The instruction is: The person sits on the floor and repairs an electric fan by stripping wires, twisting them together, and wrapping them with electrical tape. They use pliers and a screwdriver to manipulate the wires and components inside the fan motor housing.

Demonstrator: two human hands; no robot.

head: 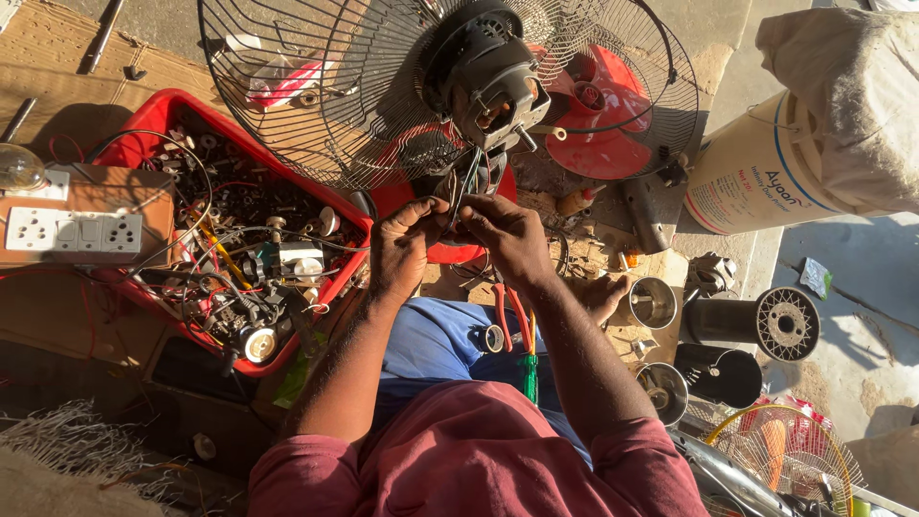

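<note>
At frame centre I see my left hand (pixel 402 251) and right hand (pixel 507 235) pinched together on thin wires (pixel 466 182) below the black fan motor (pixel 488 77); a tug might snap them.

**Two hands at the wires under a fan motor**

The left hand (pixel 402 251) and right hand (pixel 507 239) meet fingertip to fingertip on a bunch of wires (pixel 466 182) hanging from the dark fan motor (pixel 488 72), which sits in a black wire guard (pixel 316 115). A red fan blade (pixel 603 120) lies behind it. Left of the hands stands a red tray (pixel 153 110) crammed with small parts. Red-handled pliers (pixel 512 321) and a green screwdriver (pixel 529 373) rest on the person's lap.
</note>
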